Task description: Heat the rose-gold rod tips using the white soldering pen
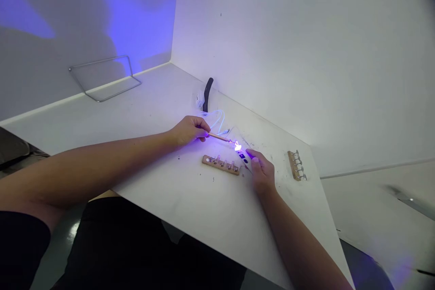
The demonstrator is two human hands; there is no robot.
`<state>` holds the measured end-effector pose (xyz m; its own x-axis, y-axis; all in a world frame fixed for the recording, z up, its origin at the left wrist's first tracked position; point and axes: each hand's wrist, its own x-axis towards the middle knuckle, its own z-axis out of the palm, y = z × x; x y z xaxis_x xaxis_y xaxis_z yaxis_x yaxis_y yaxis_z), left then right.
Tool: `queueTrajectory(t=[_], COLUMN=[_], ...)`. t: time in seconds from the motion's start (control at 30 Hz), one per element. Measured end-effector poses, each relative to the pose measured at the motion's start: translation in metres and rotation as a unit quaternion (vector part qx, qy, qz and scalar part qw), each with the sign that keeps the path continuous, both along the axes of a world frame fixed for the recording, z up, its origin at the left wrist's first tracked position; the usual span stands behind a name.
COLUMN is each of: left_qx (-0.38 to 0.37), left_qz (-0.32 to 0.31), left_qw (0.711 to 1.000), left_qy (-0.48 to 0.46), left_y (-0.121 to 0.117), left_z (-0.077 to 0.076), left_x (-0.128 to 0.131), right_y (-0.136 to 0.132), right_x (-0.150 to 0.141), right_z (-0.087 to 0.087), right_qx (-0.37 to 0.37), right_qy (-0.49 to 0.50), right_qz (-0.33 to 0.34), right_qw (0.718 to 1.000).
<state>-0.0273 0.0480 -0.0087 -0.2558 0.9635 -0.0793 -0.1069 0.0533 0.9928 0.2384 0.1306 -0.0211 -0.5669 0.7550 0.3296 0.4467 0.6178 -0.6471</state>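
Observation:
My left hand (190, 130) is closed on a thin wooden stick (220, 137) whose far tip carries a small piece lit up bright violet-white (237, 147). My right hand (261, 173) grips a white pen-shaped lamp (243, 157) with dark buttons, its glowing end right at the stick's tip. Just below the tip, between my hands, lies a wooden strip (221, 165) with several small pieces standing in a row on it.
A second wooden strip (297, 165) with several pieces lies to the right. A white cable (217, 120) and a black curved handle (207, 93) sit near the wall. A bent wire stand (103, 82) stands at the back left. The white table (190, 208) ends near my lap.

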Motion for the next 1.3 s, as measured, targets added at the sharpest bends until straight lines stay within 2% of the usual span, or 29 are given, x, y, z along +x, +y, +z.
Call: queueTrajectory(t=[0.3,0.57,0.83,1.3], left_qx=[-0.001,-0.007,-0.014,0.011], left_qz=[-0.006,0.029,0.031,0.034], left_qw=[1.000,0.999,0.998,0.999], left_qy=[0.014,0.020,0.053,0.026], left_y=[-0.0020,-0.0030,-0.0023,-0.0007], left_z=[0.0030,0.0040,0.0033,0.0000], left_x=[0.0004,0.0018,0.0013,0.0004], right_y=[-0.0012,-0.0001,-0.0011,-0.0015], right_x=[-0.0003,0.0003,-0.0002,-0.0005], right_z=[0.0002,-0.0014,-0.0011,-0.0007], right_qx=[0.005,0.002,0.004,0.006], right_qy=[-0.001,0.002,-0.002,-0.002], right_qz=[-0.006,-0.007,-0.009,-0.006], right_qw=[1.000,1.000,1.000,1.000])
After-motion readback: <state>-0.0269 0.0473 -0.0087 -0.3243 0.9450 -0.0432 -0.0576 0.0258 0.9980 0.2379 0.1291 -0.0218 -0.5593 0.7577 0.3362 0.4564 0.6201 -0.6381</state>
